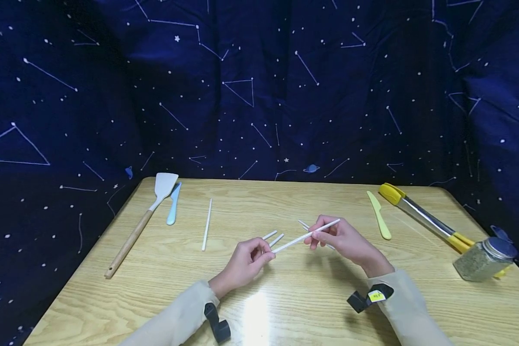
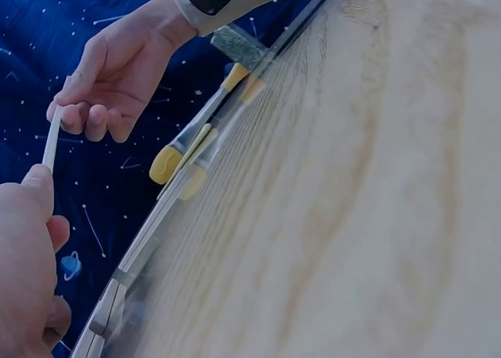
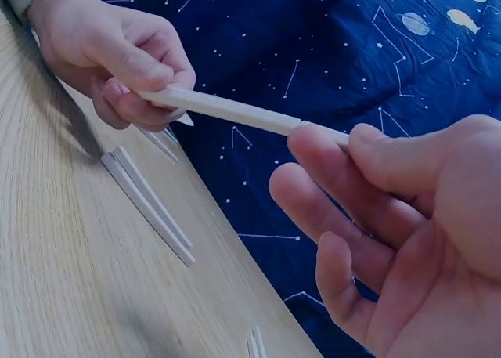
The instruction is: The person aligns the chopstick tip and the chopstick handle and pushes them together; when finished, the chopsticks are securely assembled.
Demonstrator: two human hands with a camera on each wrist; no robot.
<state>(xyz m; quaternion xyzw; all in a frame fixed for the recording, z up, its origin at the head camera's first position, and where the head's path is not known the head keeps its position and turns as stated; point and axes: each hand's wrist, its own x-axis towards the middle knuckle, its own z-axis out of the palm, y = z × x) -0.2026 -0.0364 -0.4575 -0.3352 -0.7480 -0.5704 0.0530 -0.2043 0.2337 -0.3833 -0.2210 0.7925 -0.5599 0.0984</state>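
A white chopstick [image 1: 295, 242] slants between my two hands above the wooden table. My left hand [image 1: 248, 262] pinches its lower end between thumb and fingers. At the other side my right hand [image 1: 339, 240] pinches it with thumb and index finger, and the tip sticks out past them. In the right wrist view, the remaining fingers [image 3: 337, 272] of that hand are loosely bent, with nothing in them. Two chopsticks [image 3: 149, 205] lie side by side on the table near my left hand. Another white stick [image 1: 302, 224] shows behind my right hand, mostly hidden by it.
At the left lie a single chopstick [image 1: 207, 225], a blue knife [image 1: 173, 206] and a white spatula [image 1: 134, 235] with a wooden handle. On the right are a yellow knife [image 1: 379, 216], yellow-tipped tongs [image 1: 424, 216] and a seasoning jar [image 1: 484, 259]. A dark starry curtain [image 1: 259, 96] hangs behind the table.
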